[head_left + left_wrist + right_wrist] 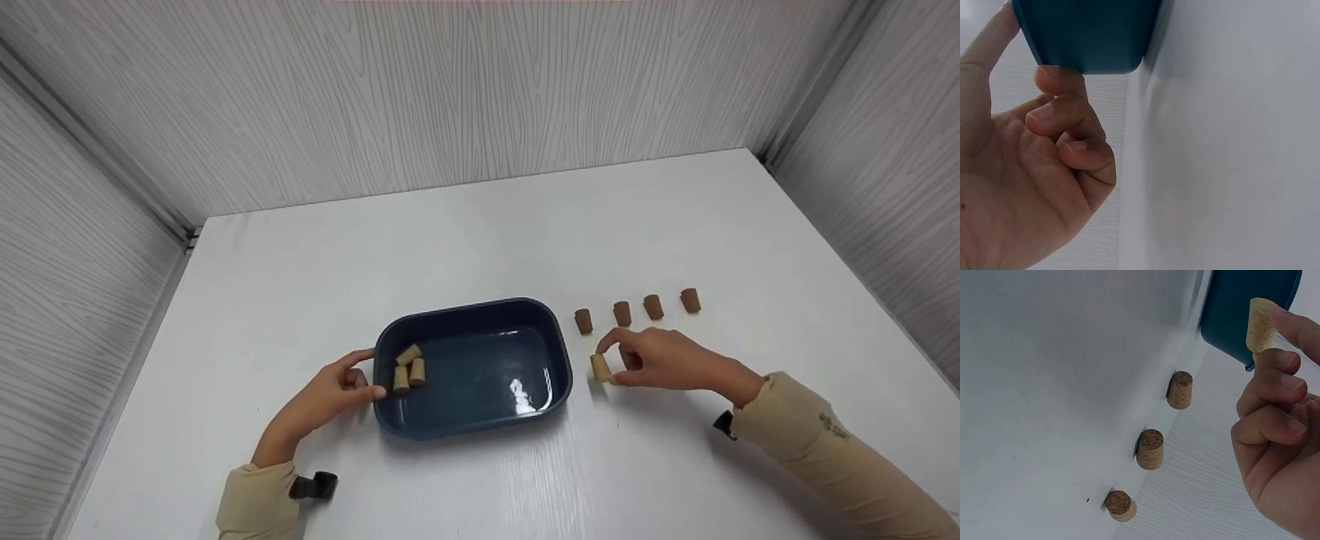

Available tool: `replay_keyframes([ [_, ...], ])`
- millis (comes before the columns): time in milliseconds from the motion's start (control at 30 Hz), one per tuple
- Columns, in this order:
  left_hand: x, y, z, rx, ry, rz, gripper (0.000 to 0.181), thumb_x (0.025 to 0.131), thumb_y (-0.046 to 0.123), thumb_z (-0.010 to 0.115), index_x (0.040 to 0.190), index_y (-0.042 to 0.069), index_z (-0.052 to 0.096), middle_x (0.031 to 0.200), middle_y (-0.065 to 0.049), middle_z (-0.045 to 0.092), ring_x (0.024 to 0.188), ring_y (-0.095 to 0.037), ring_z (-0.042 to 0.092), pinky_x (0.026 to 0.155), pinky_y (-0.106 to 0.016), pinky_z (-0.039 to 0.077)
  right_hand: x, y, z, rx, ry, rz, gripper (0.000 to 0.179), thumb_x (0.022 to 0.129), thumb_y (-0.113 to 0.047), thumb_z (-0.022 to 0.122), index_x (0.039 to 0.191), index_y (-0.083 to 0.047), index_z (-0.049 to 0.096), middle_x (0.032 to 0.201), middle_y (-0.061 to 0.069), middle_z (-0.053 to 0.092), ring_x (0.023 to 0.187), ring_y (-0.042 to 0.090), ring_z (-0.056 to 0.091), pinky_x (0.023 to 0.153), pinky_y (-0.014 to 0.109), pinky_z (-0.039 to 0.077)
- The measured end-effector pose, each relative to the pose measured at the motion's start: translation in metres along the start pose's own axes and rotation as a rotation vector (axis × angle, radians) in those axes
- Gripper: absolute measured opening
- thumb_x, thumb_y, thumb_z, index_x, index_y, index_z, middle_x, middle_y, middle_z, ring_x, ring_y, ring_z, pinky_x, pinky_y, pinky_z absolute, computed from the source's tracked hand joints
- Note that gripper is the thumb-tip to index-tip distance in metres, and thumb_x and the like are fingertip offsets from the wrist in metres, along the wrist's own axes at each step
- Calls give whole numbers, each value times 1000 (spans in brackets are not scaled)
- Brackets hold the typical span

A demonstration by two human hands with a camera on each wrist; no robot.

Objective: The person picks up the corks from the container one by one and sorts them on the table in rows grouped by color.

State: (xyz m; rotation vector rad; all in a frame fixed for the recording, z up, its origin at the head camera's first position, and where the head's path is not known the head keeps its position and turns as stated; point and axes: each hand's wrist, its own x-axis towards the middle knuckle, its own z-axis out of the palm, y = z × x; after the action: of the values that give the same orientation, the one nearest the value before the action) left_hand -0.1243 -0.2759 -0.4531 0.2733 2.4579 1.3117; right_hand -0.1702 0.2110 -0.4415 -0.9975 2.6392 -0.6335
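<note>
A dark blue rectangular tray sits on the white table. At its left end my left hand grips it, thumb on the rim and index finger farther along the edge; the left wrist view shows the other fingers curled by the tray's wall. Three light corks lie bunched in the tray's left part. Just right of the tray, my right hand pinches another light cork between thumb and index finger, raised off the table. Several darker brown corks stand in a row beyond that hand.
The white table is bordered by pale wood-grain panels at the back, left and right. Black wrist bands show at both beige sleeves.
</note>
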Motion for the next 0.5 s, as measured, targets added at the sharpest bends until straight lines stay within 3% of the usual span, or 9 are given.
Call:
replay_keyframes([
  [200,0,1,-1,-7,-2,3,68,88,26,70,144,2,40,78,-2,53,66,-10,46,61,-23,36,-2,-4,1,-51,-54,57,30,86,-24,70,113,-19,60,66,-11,53,56,2,43,54,22,36],
  [500,-1,1,0,-1,7,-4,68,88,27,71,143,2,41,78,-2,52,68,-11,46,61,-23,36,-1,-2,11,-101,-66,86,30,84,-21,71,111,-19,61,67,-10,54,56,3,44,54,23,36],
])
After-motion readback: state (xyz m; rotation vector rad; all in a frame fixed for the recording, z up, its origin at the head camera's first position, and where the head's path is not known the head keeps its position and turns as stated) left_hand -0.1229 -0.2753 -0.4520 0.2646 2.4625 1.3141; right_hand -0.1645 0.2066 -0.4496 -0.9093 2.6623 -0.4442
